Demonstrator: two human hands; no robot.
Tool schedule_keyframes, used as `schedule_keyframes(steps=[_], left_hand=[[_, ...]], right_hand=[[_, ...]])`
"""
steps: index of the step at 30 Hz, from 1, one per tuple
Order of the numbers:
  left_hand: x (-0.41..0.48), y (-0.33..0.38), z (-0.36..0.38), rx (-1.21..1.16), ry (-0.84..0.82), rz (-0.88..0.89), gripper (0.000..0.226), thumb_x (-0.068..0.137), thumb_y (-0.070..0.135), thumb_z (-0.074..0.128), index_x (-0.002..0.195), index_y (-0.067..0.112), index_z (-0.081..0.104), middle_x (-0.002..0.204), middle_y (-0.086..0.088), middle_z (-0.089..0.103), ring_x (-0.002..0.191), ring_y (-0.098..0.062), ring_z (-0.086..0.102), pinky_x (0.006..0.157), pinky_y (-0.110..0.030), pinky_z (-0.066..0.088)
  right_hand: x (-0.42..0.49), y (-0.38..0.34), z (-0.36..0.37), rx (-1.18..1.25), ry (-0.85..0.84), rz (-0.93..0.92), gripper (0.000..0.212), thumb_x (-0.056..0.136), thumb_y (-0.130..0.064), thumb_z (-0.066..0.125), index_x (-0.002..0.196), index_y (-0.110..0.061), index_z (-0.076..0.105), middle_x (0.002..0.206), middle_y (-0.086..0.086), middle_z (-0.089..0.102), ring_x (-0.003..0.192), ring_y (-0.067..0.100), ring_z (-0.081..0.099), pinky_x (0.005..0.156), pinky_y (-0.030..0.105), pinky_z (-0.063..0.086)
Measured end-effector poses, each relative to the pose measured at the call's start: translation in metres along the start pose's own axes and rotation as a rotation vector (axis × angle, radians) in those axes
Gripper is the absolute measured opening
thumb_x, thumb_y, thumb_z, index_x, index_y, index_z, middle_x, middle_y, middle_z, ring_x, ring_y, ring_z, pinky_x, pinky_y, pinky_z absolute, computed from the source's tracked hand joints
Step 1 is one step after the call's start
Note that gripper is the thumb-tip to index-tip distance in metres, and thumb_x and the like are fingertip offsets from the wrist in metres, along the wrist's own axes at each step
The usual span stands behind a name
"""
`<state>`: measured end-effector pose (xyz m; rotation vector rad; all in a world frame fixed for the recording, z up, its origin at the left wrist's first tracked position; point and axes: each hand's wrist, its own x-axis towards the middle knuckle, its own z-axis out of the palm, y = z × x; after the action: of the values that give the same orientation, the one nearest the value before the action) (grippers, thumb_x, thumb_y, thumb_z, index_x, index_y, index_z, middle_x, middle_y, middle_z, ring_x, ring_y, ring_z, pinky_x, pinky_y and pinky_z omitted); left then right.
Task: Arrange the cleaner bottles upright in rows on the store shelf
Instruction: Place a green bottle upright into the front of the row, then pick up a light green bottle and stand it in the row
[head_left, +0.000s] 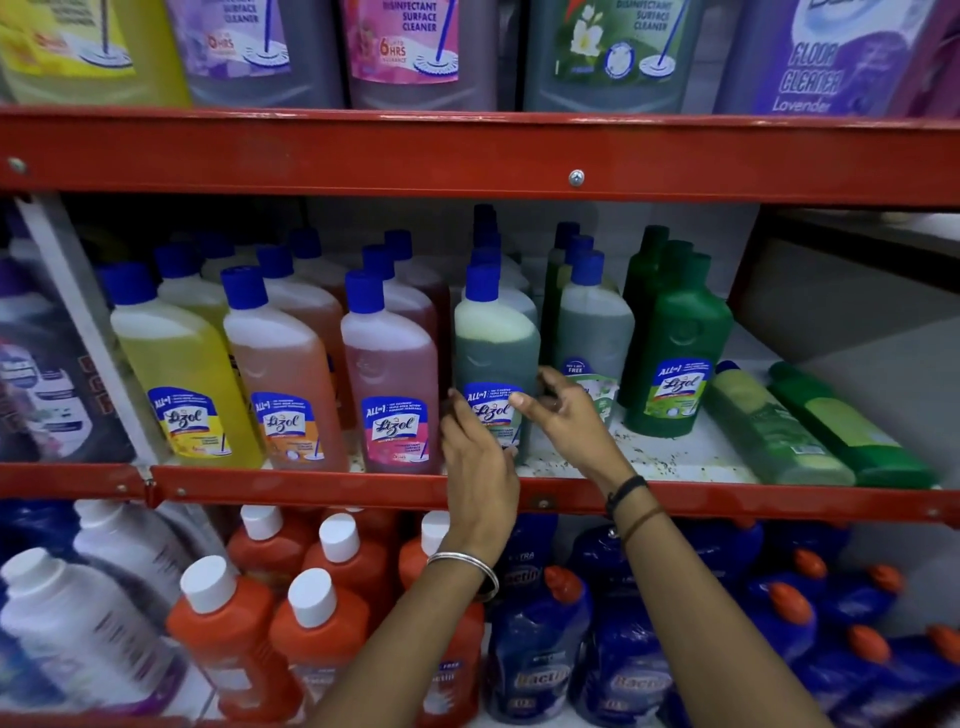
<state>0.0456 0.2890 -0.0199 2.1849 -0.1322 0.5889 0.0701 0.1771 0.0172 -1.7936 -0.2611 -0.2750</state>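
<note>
A grey-green cleaner bottle (496, 343) with a blue cap stands upright at the front of the middle shelf (332, 486). My left hand (475, 462) grips its lower left side and my right hand (563, 415) holds its right side over the label. Upright rows stand to its left: yellow bottle (182, 364), orange bottle (283, 369), pink bottle (392, 374). To its right stand a pale green bottle (595, 322) and a dark green bottle (675, 353). Two green bottles lie flat at the shelf's right end, a light one (769, 426) and a dark one (852, 431).
The red upper shelf beam (467, 156) hangs above the bottle caps, with large cleaner jugs (410, 47) on top. Below, orange bottles with white caps (311, 623) and dark blue bottles (540, 639) fill the lower shelf. Bare speckled shelf floor (649, 452) shows in front of the green rows.
</note>
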Motion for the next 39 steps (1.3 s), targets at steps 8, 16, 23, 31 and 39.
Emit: schedule_keyframes(steps=[8,16,23,31,39], left_hand=[[-0.031,0.029,-0.004,0.152,0.125,0.225,0.065,0.082,0.018,0.056,0.136,0.0,0.026,0.144,-0.027,0.028,0.134,-0.038,0.029,0.112,-0.043,0.028],[-0.042,0.112,0.071,-0.289,-0.313,0.281,0.03,0.087,0.017,0.051,0.115,0.007,0.048,0.119,-0.01,0.051,0.113,-0.023,0.048,0.096,-0.025,0.035],[-0.024,0.182,0.153,-0.175,-0.645,-0.019,0.029,0.091,0.015,0.045,0.111,-0.007,0.046,0.117,-0.029,0.056,0.108,-0.04,0.054,0.081,-0.036,0.043],[0.0,0.207,0.175,-0.411,-0.76,-0.401,0.028,0.084,0.028,0.064,0.1,0.007,0.054,0.082,-0.005,0.06,0.072,-0.019,0.058,0.062,-0.027,0.048],[0.019,0.194,0.17,-0.674,-0.836,-0.518,0.067,0.068,0.037,0.076,0.12,0.0,0.054,0.113,-0.018,0.067,0.101,-0.031,0.066,0.09,-0.043,0.054]], right_hand=[[-0.022,-0.004,-0.018,-0.141,0.209,-0.059,0.039,0.088,-0.029,0.06,0.123,-0.011,0.055,0.107,0.003,0.066,0.094,0.011,0.064,0.082,0.019,0.051],[-0.067,0.008,-0.168,-0.532,0.58,0.035,0.03,0.093,-0.027,0.052,0.106,-0.002,0.064,0.104,0.019,0.068,0.097,0.033,0.062,0.077,0.03,0.047],[-0.082,0.02,-0.226,-0.978,0.375,0.506,0.034,0.093,-0.022,0.048,0.107,0.008,0.054,0.117,0.033,0.057,0.109,0.044,0.055,0.088,0.041,0.042],[-0.07,0.009,-0.256,-0.722,0.207,0.552,0.023,0.095,-0.022,0.044,0.094,-0.001,0.054,0.09,0.015,0.055,0.083,0.029,0.05,0.067,0.03,0.037],[-0.058,0.025,-0.284,-0.043,0.277,0.527,0.051,0.078,-0.047,0.066,0.105,-0.003,0.064,0.103,0.015,0.072,0.095,0.029,0.068,0.093,0.047,0.053]])
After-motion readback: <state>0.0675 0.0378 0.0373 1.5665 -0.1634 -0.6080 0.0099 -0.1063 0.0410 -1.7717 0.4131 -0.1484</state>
